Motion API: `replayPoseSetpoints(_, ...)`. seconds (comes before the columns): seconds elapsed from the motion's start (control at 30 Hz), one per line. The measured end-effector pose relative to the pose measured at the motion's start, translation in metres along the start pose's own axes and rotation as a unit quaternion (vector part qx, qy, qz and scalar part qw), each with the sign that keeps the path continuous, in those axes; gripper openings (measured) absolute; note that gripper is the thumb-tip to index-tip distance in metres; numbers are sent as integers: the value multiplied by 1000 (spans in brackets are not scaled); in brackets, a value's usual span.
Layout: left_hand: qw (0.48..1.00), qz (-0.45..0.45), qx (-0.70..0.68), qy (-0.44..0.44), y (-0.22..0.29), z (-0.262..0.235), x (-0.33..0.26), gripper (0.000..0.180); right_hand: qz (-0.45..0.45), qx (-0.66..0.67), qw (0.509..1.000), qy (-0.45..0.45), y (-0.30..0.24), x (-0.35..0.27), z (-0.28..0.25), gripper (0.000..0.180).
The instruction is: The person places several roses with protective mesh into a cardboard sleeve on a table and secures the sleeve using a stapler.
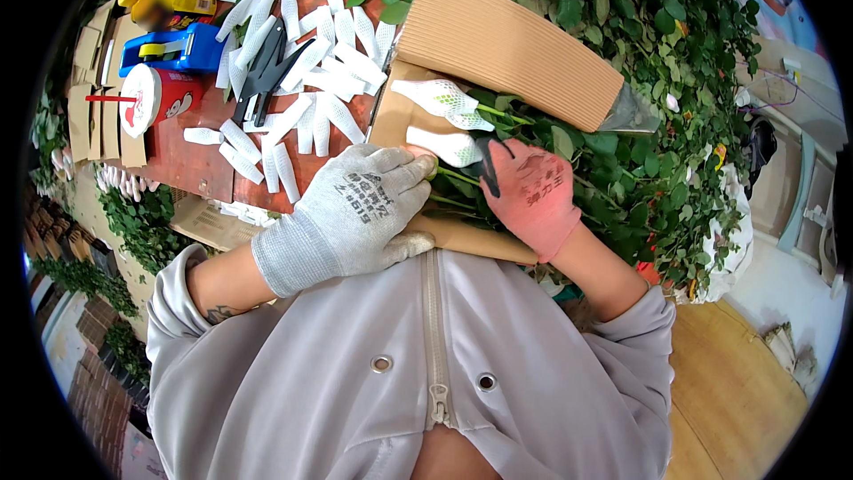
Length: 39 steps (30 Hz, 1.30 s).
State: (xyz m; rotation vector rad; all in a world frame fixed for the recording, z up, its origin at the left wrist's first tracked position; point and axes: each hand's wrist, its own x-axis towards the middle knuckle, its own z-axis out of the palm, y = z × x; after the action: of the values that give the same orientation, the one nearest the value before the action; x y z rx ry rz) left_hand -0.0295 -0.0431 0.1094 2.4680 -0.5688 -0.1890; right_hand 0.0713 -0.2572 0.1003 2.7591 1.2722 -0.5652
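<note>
- Left glove [360,200]: grey, ribbed cuff [293,253], dark printing.
- Right glove [533,196]: red, black at fingers [490,171], dark printing.
- Jacket [329,364]: light grey, sleeves [635,338] pushed up, central zip [432,320], two metal eyelets [381,364].

The person's left hand [360,204], in a grey glove, lies over a cardboard sheet [388,127], its fingertips beside the lower of two white mesh sleeves [442,144] set on green stems [459,177]. The right hand [533,191], in a red glove with black fingertips, reaches in at the stems just right of that sleeve; whether it grips one is hard to tell. Corrugated cardboard [502,44] slants above them, with leafy greenery [640,53] beyond. Loose white nets [355,62] litter the red-brown table [195,173] around a black tool [258,76], near a red cup [178,93] and a blue tape dispenser [182,52].
</note>
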Motion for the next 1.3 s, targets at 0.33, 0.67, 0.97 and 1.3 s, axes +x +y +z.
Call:
replayPoseSetpoints(0.33, 1000, -7, -17, -1, -4, 4, 0, 51, -61, 26, 990, 125, -9, 20, 21, 28)
replayPoseSetpoints(0.67, 997, -48, -26, 52, -71, 18, 26, 24, -54, 12, 989, 136, -11, 23, 31, 18)
replayPoseSetpoints(0.97, 963, -200, 105, 145, -94, -26, -8, 16, -38, 42, 993, 99, -8, 19, 36, 35)
replayPoseSetpoints(1.3, 990, -1, 140, -10, -23, -4, 19, 53, -36, 19, 994, 103, 2, 0, 0, 35)
